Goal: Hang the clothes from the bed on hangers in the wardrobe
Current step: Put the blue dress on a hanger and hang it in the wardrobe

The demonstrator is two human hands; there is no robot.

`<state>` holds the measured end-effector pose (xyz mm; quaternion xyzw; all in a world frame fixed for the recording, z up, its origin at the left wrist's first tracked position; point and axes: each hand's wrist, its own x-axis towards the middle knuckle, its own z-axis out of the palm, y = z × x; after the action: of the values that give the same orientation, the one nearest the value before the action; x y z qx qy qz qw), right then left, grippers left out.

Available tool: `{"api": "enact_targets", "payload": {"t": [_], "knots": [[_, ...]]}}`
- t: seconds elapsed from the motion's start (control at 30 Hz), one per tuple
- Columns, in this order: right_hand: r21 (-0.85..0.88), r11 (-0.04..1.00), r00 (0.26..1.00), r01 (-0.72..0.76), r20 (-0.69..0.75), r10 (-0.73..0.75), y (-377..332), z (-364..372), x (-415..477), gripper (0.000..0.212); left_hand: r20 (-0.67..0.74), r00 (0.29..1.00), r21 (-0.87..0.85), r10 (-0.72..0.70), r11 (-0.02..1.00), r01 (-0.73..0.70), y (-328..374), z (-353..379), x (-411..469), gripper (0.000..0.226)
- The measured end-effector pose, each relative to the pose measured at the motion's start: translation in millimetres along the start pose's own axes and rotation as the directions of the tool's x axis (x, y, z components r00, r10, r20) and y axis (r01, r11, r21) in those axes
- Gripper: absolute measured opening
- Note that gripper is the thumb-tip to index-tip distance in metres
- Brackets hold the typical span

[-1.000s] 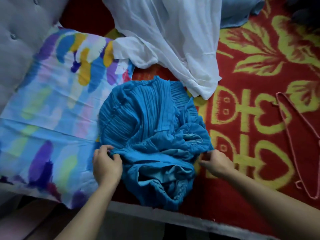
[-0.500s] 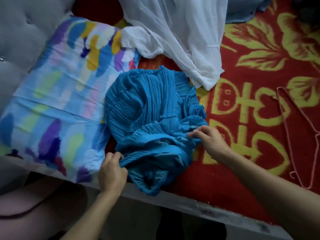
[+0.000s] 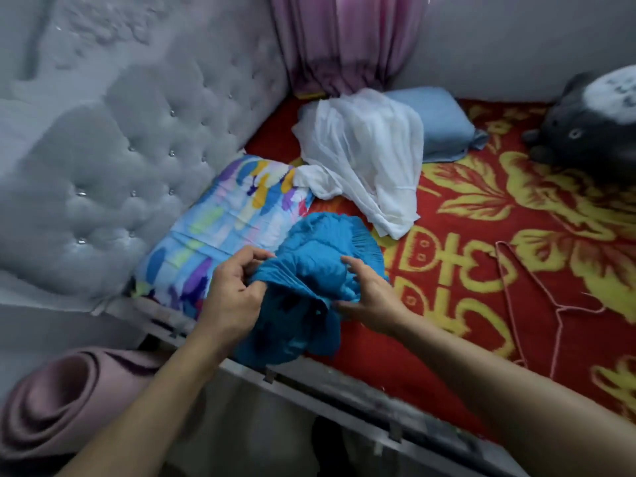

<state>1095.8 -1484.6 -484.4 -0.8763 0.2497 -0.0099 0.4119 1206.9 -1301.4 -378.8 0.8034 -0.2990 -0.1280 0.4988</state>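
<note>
A crinkled blue garment (image 3: 320, 266) is bunched up at the near edge of the bed, partly lifted off the red and yellow blanket (image 3: 481, 256). My left hand (image 3: 234, 294) pinches its left edge with closed fingers. My right hand (image 3: 368, 297) grips the cloth from the right, fingers curled into the folds. A white garment (image 3: 371, 166) lies crumpled further back on the bed. Two thin pink wire hangers (image 3: 537, 297) lie flat on the blanket to the right.
A multicoloured pillow (image 3: 220, 228) lies left of the blue garment against the grey tufted headboard (image 3: 113, 187). A blue pillow (image 3: 444, 129) and a dark plush toy (image 3: 588, 129) sit at the back. A rolled pink mat (image 3: 58, 404) stands beside the bed at lower left.
The view has pulled back and tilted up, showing the headboard and curtain. Both hands have gathered the blue garment into a tighter bundle and raised it off the blanket.
</note>
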Motion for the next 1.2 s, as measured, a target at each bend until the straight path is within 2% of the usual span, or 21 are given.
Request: {"api": "enact_targets", "payload": {"t": [0.07, 0.17, 0.27, 0.33, 0.4, 0.47, 0.5, 0.53, 0.57, 0.6, 0.63, 0.7, 0.77, 0.8, 0.83, 0.9, 0.97, 1.07, 1.13, 1.17, 1.2], "knots": [[0.08, 0.997, 1.0, 0.002, -0.021, 0.0, -29.2, -7.0, -11.7, 0.08, -0.05, 0.997, -0.033, 0.062, 0.997, -0.064, 43.6, -22.5, -19.7, 0.033], [0.305, 0.952, 0.997, 0.031, -0.082, -0.006, -73.7, -23.2, -28.6, 0.014, -0.172, 0.975, 0.003, 0.141, 0.99, -0.142, 86.1, -61.2, -40.0, 0.026], [0.543, 0.839, 0.984, -0.025, -0.137, 0.118, -105.2, -61.4, -43.1, 0.029, -0.319, 0.92, 0.296, 0.226, 0.946, -0.13, 93.3, -106.3, -53.9, 0.018], [0.595, 0.804, 0.971, -0.012, -0.185, 0.152, -130.2, -97.4, -61.0, 0.019, -0.346, 0.906, 0.462, 0.244, 0.884, -0.062, 89.8, -130.1, -66.2, 0.021], [0.617, 0.786, 0.98, 0.035, -0.176, 0.095, -154.0, -131.1, -87.7, 0.013, -0.378, 0.908, 0.416, 0.18, 0.91, -0.007, 89.8, -142.7, -76.2, 0.021], [0.498, 0.854, 0.984, 0.15, -0.156, -0.082, -175.0, -155.6, -120.2, 0.018, -0.419, 0.907, 0.049, -0.041, 0.997, 0.068, 102.6, -147.1, -82.7, 0.026], [0.315, 0.927, 0.976, 0.204, -0.137, -0.168, -181.3, -162.8, -135.7, 0.025, -0.408, 0.899, -0.161, -0.16, 0.982, 0.101, 111.4, -147.2, -86.6, 0.028], [0.054, 0.97, 0.966, 0.236, -0.117, -0.229, -186.6, -167.2, -150.6, 0.029, -0.377, 0.894, -0.328, -0.241, 0.938, 0.115, 120.7, -147.7, -91.3, 0.028], [-0.24, 0.945, 0.962, 0.223, -0.105, -0.253, -188.4, -168.3, -162.7, 0.027, -0.33, 0.901, -0.433, -0.282, 0.893, 0.121, 129.8, -150.0, -96.4, 0.027], [-0.455, 0.874, 0.964, 0.17, -0.107, -0.243, -188.4, -166.9, -175.9, 0.021, -0.266, 0.913, -0.524, -0.309, 0.841, 0.132, 136.3, -152.4, -103.8, 0.027], [-0.562, 0.822, 0.969, 0.096, -0.135, -0.205, -186.4, -164.0, -189.5, 0.016, -0.192, 0.922, -0.595, -0.335, 0.787, 0.162, 140.1, -156.7, -111.7, 0.027], [-0.536, 0.843, 0.982, -0.048, -0.181, -0.06, -175.5, -157.8, -217.1, 0.016, -0.079, 0.913, -0.69, -0.401, 0.683, 0.24, 138.1, -171.1, -124.9, 0.027], [-0.192, 0.974, 0.987, -0.118, -0.134, 0.094, -170.3, -156.7, -249.4, 0.012, -0.034, 0.899, -0.705, -0.437, 0.648, 0.288, 136.5, -184.5, -141.0, 0.027], [-0.003, 0.991, 0.986, -0.134, -0.104, 0.133, -171.9, -156.2, -266.5, 0.013, -0.022, 0.896, -0.702, -0.444, 0.645, 0.303, 138.1, -187.5, -150.2, 0.029], [0.134, 0.983, 0.984, -0.125, -0.108, 0.14, -175.9, -155.6, -282.2, 0.016, -0.023, 0.897, -0.676, -0.441, 0.669, 0.311, 141.4, -188.5, -159.3, 0.026], [0.288, 0.955, 0.981, -0.073, -0.153, 0.121, -193.6, -155.2, -312.6, 0.02, -0.001, 0.903, -0.612, -0.429, 0.715, 0.339, 150.1, -191.9, -175.1, 0.021], [0.326, 0.945, 0.974, -0.024, -0.204, 0.096, -215.5, -160.3, -333.6, 0.026, 0.108, 0.904, -0.6, -0.413, 0.698, 0.39, 160.8, -191.3, -179.9, 0.039], [0.184, 0.983, 0.944, -0.013, -0.321, 0.072, -237.1, -173.4, -360.7, 0.033, 0.39, 0.864, -0.611, -0.319, 0.612, 0.502, 185.6, -193.4, -188.2, 0.079], [-0.165, 0.979, 0.894, -0.118, -0.446, 0.033, -244.2, -184.9, -379.8, 0.023, 0.436, 0.859, -0.476, -0.267, 0.742, 0.472, 207.8, -188.7, -194.9, 0.075], [-0.348, 0.911, 0.856, -0.219, -0.517, 0.008, -247.0, -188.5, -390.5, 0.02, 0.425, 0.874, -0.374, -0.236, 0.834, 0.407, 218.6, -187.3, -198.6, 0.07], [-0.447, 0.848, 0.807, -0.285, -0.589, -0.039, -247.2, -193.2, -398.9, 0.021, 0.418, 0.89, -0.295, -0.182, 0.899, 0.323, 228.7, -187.2, -202.5, 0.068]]}}
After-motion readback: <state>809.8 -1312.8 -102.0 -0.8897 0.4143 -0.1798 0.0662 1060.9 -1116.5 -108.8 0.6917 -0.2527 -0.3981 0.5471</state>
